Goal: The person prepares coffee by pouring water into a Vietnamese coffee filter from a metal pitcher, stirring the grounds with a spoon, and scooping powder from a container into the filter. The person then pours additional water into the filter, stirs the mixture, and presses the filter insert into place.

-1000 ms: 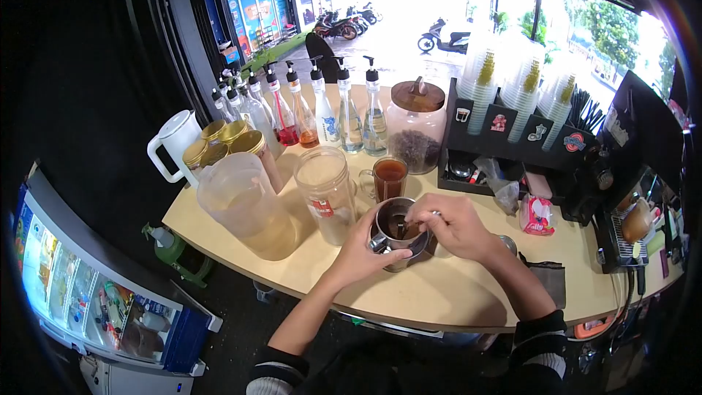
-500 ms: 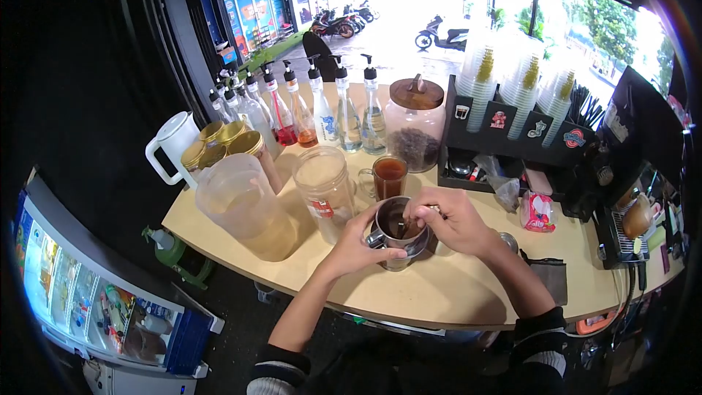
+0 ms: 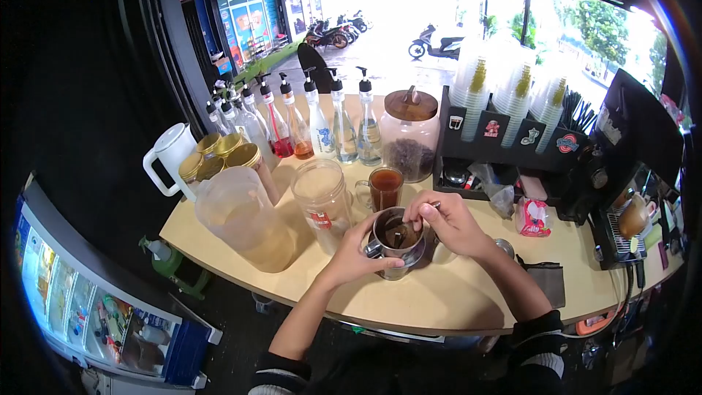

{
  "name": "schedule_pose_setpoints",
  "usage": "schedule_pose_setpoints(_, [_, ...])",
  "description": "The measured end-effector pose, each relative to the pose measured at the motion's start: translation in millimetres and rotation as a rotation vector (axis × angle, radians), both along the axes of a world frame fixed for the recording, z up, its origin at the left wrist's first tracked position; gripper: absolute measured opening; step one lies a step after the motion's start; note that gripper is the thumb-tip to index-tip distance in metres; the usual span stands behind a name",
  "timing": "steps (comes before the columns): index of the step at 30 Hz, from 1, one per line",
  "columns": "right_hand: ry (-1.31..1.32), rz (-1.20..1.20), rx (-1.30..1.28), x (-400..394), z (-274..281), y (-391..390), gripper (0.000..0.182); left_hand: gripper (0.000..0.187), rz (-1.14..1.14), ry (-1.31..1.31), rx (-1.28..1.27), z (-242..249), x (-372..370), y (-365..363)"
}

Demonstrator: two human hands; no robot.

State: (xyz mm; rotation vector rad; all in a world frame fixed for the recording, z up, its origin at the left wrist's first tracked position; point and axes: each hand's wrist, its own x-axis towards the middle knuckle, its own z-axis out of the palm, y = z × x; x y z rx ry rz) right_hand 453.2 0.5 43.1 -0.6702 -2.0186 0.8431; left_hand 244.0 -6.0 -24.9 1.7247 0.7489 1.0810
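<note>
So this is a curved, light wood counter [image 3: 439, 296] at what looks like an open-front drink stall, with daylight and parked motorbikes [image 3: 431, 45] out on the pavement behind. The back of the counter is packed: a row of pump bottles [image 3: 322, 121], a big glass jar with a wooden lid [image 3: 408, 135], gold-lidded jars [image 3: 219, 157], a white jug [image 3: 170, 155], and a black rack holding stacked plastic cups [image 3: 504, 95]. A frosted plastic pitcher [image 3: 245, 216] and a clear jar [image 3: 322, 201] stand just left of the action, and a glass mug of brown tea [image 3: 384, 186] sits right behind it.

The metal cup [image 3: 395, 241] sits about mid-counter, near the front edge. The left hand [image 3: 351, 256] is wrapped around its side, fingers curled on the metal. The right hand [image 3: 446, 223] is over the rim, fingertips pinched together on a small utensil handle dipping into the dark liquid.

Open space is mostly the bare strip along the front edge and to the right of the cup, up to a dark folded cloth [image 3: 545, 281]. A display fridge [image 3: 88, 300] sits down below on the left.
</note>
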Motion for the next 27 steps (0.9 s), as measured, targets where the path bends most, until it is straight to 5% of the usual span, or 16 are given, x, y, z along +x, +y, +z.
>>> schedule_pose_setpoints(9, [-0.032, -0.037, 0.005, -5, 3, -8, 0.022, 0.084, 0.009, -0.012, 0.018, -1, 1, -1])
schedule_pose_setpoints(11, [-0.162, -0.139, 0.238, -8, 6, -10, 0.018, 0.083, 0.006, -0.031, 0.022, -1, 1, -1])
schedule_pose_setpoints(27, [-0.034, 0.002, 0.008, -1, 1, -11, 0.027, 0.082, -0.010, -0.039, 0.005, -7, 0, 1])
